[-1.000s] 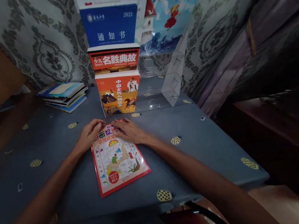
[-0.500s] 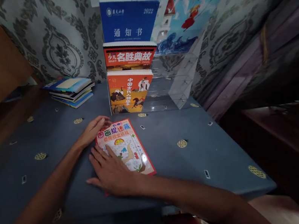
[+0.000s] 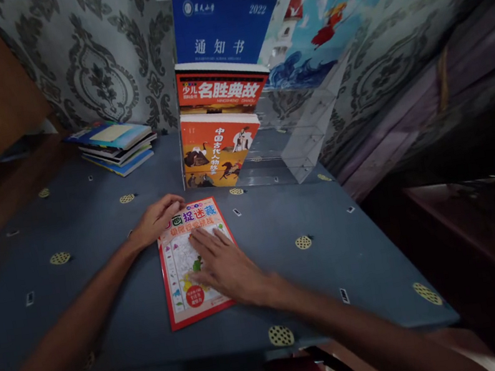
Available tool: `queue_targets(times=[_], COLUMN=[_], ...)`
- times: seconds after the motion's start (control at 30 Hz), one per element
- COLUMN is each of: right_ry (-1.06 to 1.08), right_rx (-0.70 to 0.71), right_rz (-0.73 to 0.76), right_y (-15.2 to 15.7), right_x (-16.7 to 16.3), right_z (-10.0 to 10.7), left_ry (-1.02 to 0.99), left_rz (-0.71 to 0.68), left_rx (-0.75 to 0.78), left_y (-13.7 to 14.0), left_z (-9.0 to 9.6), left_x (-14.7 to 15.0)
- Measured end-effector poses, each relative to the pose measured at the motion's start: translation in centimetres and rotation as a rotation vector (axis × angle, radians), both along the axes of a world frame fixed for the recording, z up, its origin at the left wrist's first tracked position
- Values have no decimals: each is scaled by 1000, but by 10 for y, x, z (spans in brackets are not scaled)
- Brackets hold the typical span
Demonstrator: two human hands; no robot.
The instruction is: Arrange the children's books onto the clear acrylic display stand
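Note:
A thin red-bordered picture book (image 3: pixel 183 261) with colourful Chinese lettering lies face up on the table. Across its upper left corner rests my left hand (image 3: pixel 158 219), fingers stretched out and slightly bent, hiding the first character of the title. My right hand (image 3: pixel 230 267) lies over the middle and right of the cover, palm down with fingers spread, and covers part of the drawing. Neither hand is wrapped around anything.
Behind the book stands a clear acrylic rack (image 3: pixel 303 151) holding an orange book (image 3: pixel 217 149), a red book (image 3: pixel 222 91) and a blue booklet (image 3: pixel 225 24). A stack of books (image 3: pixel 118 147) lies at the back left. The blue tablecloth (image 3: pixel 103 285) has pineapple prints.
My right hand has slid rightward across the cover, uncovering its lower left part and covering more of the right side. My left hand has hardly moved. The view has shifted slightly.

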State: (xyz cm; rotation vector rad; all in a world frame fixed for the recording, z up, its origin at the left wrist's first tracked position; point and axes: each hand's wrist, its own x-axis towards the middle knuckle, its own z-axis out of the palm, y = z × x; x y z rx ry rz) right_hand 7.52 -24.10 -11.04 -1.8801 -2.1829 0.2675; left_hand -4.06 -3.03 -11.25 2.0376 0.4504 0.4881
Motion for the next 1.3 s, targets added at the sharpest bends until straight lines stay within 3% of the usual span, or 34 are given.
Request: queue_targets(times=[0.2,0.37,0.63,0.77,0.93,1.1,1.3], right_ry=[-33,-33,-46,-37,-34,-44,-57], right_rx=[45,41,46,37,46,44,62], right_rz=[-85,-243,-312,-320,-337,-370,-336], right_y=[56,68,62,62,62,45,-21], right_x=[38,48,43,43,41,37,20], right_z=[-8,-9,-10,-9,-6,-7,-14], left_ry=[-14,22,244,423,514,492,503], left_rz=[10,11,-228,-78,124,167,148], left_rx=[19,135,667,736,701,684,678], left_y=[-1,-4,-26,-37,-44,-46,-45], left_z=[-2,2,-5,-11,-18,-21,-18], left_x=[0,-1,-10,-25,-45,-48,-46])
